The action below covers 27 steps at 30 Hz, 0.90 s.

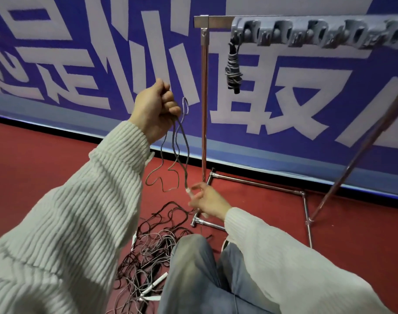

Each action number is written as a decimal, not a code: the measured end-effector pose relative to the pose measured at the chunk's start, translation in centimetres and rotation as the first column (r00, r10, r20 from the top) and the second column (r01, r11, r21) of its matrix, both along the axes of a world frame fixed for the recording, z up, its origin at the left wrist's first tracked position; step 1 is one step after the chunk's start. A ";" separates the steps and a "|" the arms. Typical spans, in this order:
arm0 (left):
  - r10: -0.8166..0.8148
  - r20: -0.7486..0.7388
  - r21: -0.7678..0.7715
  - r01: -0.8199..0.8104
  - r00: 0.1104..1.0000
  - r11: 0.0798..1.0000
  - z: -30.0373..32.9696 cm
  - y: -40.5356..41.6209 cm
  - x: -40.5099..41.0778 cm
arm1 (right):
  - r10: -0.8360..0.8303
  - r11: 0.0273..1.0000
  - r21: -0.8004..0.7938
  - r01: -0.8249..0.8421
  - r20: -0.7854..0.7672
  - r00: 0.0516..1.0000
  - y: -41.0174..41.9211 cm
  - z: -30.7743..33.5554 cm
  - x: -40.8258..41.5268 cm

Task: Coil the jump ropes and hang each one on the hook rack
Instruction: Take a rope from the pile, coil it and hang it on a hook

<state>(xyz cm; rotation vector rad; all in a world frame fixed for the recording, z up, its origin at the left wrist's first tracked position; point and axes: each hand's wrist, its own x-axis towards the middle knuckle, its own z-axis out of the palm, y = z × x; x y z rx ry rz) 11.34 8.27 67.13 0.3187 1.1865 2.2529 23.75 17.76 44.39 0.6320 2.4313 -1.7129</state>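
Observation:
My left hand (pixel 154 107) is raised and closed around the top of a thin grey jump rope (pixel 181 141), whose loops hang down below it. Lower down, my right hand (pixel 204 200) pinches the same rope at its white handle end (pixel 188 191). A grey hook rack (pixel 318 32) runs along the top right on a metal stand. One coiled dark rope (pixel 233 66) hangs from its leftmost hook. A tangled pile of dark and grey ropes (pixel 152 245) with white handles lies on the red floor by my knees.
The stand's upright pole (pixel 204 105) rises just right of my left hand, and its chrome base bars (pixel 257 184) lie on the red floor (pixel 46 159). A slanted pole (pixel 361 152) stands at the right. Behind is a blue wall banner with white characters (pixel 272 98).

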 end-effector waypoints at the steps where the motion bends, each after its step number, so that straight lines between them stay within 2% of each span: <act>1: -0.001 0.009 -0.001 0.001 1.000 1.000 -0.2 -0.1 0.1 | 0.009 1.000 0.022 -0.008 -0.015 1.000 -0.1 -0.2 -0.1; 4: -0.013 0.052 0.029 0.012 0.999 1.000 -0.5 -0.3 0.8 | 0.004 0.983 0.183 -0.001 -0.013 1.000 -0.7 -1.1 -0.5; 9: -0.070 0.093 0.097 0.061 0.993 0.993 0.2 -0.2 2.2 | -0.248 0.914 0.298 0.277 -0.132 0.960 -1.4 -0.6 -1.0; 14: -0.196 0.135 0.194 0.168 0.971 0.967 0.4 0.1 2.9 | -0.177 0.977 0.101 0.190 -0.129 0.976 -1.0 -0.3 -2.0; 16: -0.218 0.138 0.222 0.184 0.966 0.958 0.3 -0.2 2.9 | -0.161 0.978 0.113 0.173 -0.109 0.981 -0.6 -0.2 -2.6; 18: -0.201 0.149 0.256 0.158 0.968 0.954 0.2 -0.7 2.5 | -0.206 0.971 0.108 0.214 -0.087 0.975 0.3 0.3 -3.1; 20: -0.134 0.151 0.250 0.094 0.979 0.964 0.0 -1.2 1.5 | -0.264 0.964 -0.049 0.260 -0.098 0.960 1.3 1.1 -2.9; 22: -0.042 0.041 0.096 0.038 0.998 0.995 -0.8 -1.7 0.2 | -0.359 0.927 -0.164 0.337 -0.132 0.924 2.0 2.7 -2.5; 23: 0.001 -0.060 -0.050 -0.004 0.998 0.999 -1.5 -2.1 -0.3 | -0.416 0.897 -0.228 0.377 -0.154 0.896 2.1 3.8 -2.2; 25: 0.002 -0.201 -0.332 -0.070 0.980 0.941 -3.9 -2.9 -1.3 | -0.516 0.805 -0.434 0.403 -0.180 0.837 2.3 6.3 -1.8; 27: -0.005 -0.148 -0.468 -0.066 0.989 0.882 -7.4 -3.7 -1.8 | -0.558 0.721 -0.592 0.360 -0.188 0.808 2.4 8.9 -1.6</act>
